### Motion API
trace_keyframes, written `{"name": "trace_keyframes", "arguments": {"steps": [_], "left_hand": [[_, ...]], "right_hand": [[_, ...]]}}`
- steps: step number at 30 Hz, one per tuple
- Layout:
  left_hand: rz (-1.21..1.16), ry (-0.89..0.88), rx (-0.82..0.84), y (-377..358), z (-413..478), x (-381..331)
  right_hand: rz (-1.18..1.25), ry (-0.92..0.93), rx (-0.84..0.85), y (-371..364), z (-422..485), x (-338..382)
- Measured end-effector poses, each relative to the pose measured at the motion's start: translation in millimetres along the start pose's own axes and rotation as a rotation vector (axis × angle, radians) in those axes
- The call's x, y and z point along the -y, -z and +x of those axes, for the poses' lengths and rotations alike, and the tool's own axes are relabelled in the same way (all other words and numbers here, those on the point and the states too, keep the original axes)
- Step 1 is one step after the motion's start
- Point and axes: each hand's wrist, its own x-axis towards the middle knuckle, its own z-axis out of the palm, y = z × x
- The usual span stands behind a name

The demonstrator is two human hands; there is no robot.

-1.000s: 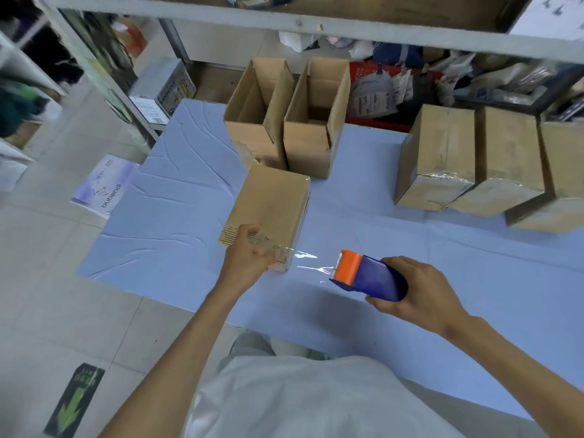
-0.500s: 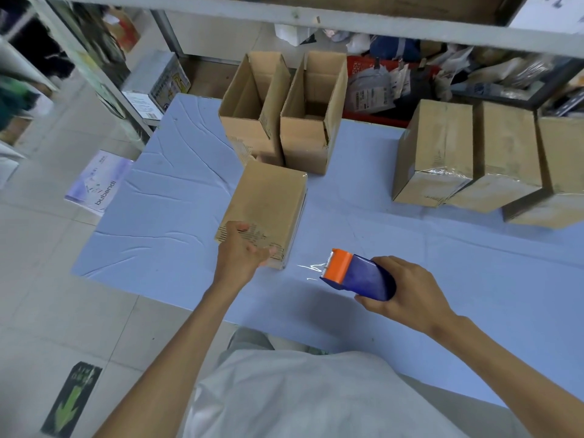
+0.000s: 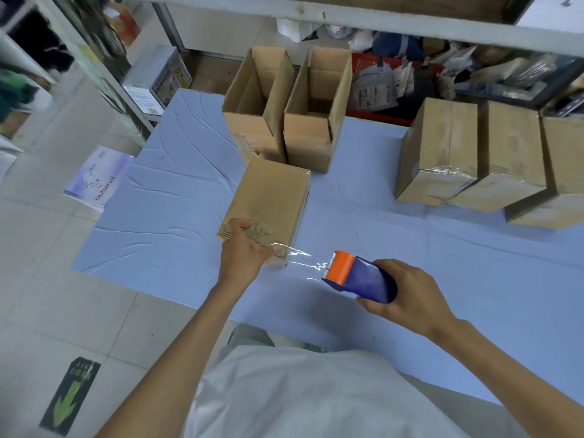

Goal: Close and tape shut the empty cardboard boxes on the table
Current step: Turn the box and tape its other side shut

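A closed cardboard box (image 3: 271, 197) lies on the blue table (image 3: 442, 248) in front of me. My left hand (image 3: 245, 251) presses on its near end, fingers laid over the edge where clear tape sticks. A strip of clear tape (image 3: 303, 259) stretches from that corner to a blue tape dispenser with an orange head (image 3: 360, 276), which my right hand (image 3: 407, 295) grips to the right of the box. Two open cardboard boxes (image 3: 259, 102) (image 3: 316, 121) stand upright behind the closed one.
Three taped boxes (image 3: 439, 153) (image 3: 505, 162) (image 3: 565, 172) sit in a row at the right. A metal shelf (image 3: 316, 20) with bags and packages runs along the far side. On the floor at the left lie a white packet (image 3: 98, 178) and a green arrow sticker (image 3: 69, 396).
The tape strip between the box corner and the dispenser is stretched again after slackening. The dispenser has stayed right of the box. My left hand stays on the box's near end.
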Motion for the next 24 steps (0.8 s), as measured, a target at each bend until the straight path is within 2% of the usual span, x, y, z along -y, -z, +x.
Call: {"name": "trace_keyframes", "arguments": {"steps": [6, 10, 14, 24], "left_hand": [[0.167, 0.008, -0.055, -3.1, -0.8, -1.6], [0.287, -0.002, -0.033, 0.5, 1.2, -8.6], [0.298, 0.006, 0.007, 3.7, 3.8, -15.5], [0.365, -0.015, -0.011, 8.9, 0.7, -12.9]], "right_hand": [[-0.011, 0.016, 0.016, -2.3, 1.3, -0.5], [-0.028, 0.029, 0.023, -2.8, 4.5, -2.0], [-0.031, 0.041, 0.027, -3.6, 7.7, -1.8], [-0.03, 0.03, 0.038, -9.9, 8.4, -3.6]]}}
